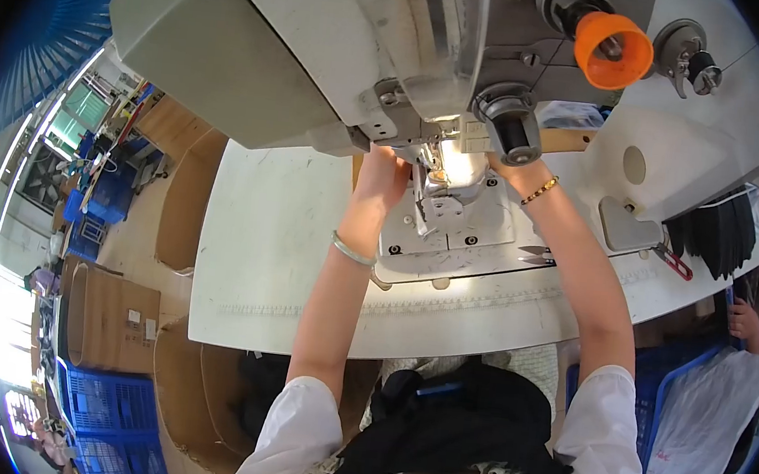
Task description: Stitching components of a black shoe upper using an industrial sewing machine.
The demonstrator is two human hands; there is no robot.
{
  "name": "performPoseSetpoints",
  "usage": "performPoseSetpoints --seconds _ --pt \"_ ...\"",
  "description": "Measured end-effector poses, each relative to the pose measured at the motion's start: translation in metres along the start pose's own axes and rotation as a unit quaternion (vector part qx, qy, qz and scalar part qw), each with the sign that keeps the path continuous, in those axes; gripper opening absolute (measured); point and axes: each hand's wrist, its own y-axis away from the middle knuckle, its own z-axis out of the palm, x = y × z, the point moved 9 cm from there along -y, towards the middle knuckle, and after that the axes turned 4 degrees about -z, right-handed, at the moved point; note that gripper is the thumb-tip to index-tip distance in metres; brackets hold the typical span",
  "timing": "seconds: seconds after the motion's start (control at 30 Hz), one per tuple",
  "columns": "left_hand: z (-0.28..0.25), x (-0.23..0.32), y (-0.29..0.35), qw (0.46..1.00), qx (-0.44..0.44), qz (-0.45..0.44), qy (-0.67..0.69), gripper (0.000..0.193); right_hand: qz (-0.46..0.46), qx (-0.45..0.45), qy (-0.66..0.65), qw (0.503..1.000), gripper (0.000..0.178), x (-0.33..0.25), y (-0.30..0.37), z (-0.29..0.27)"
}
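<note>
A large pale sewing machine [362, 34] fills the upper middle, its lamp lighting the needle area and presser foot [438, 201]. My left hand [388, 169] reaches in beside the needle area, under the edge of the machine head, which hides its fingertips. To the right of the foot is my right hand [523, 173], its fingers mostly behind a dark knob [511, 126]. Whatever either hand may hold is out of sight. Metal blades [538, 255] lie on the table beside my right forearm. A red handle [674, 262] shows on that forearm's other side.
The white sewing table [259, 253] has a ruler scale along its near side. Black fabric pieces [718, 235] hang at the right. Blue crates [112, 408] and cardboard boxes [116, 317] stand at the left. Another person's hand [742, 322] shows at far right, near a blue crate [658, 378].
</note>
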Motion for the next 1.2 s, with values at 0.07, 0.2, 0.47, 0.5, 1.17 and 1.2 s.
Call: performPoseSetpoints --seconds 0.07,0.2,0.47,0.5,1.17,1.2 --pt "-0.012 0.006 -0.001 0.997 0.065 0.013 0.034 0.051 -0.037 -0.009 0.007 0.999 0.012 -0.003 0.004 -0.004" --pt "-0.035 0.042 -0.004 0.900 0.083 0.097 -0.417 0.044 -0.020 0.127 -0.153 0.980 0.010 -0.007 -0.008 -0.022" --pt "-0.013 0.031 0.010 0.810 0.056 0.177 -0.556 0.043 -0.010 0.030 -0.251 0.967 0.006 0.013 0.009 0.014" --pt "0.019 0.026 0.015 0.635 0.028 0.260 -0.727 0.044 0.024 0.067 -0.390 0.918 0.006 0.028 0.019 0.022" --pt "0.019 0.038 0.033 0.941 0.125 0.086 -0.303 0.029 0.103 0.098 -0.268 0.953 0.023 0.008 0.007 -0.041" --pt "0.022 0.036 0.033 0.941 0.123 0.086 -0.303 0.029 0.011 0.117 -0.163 0.980 0.017 -0.008 0.006 -0.053"
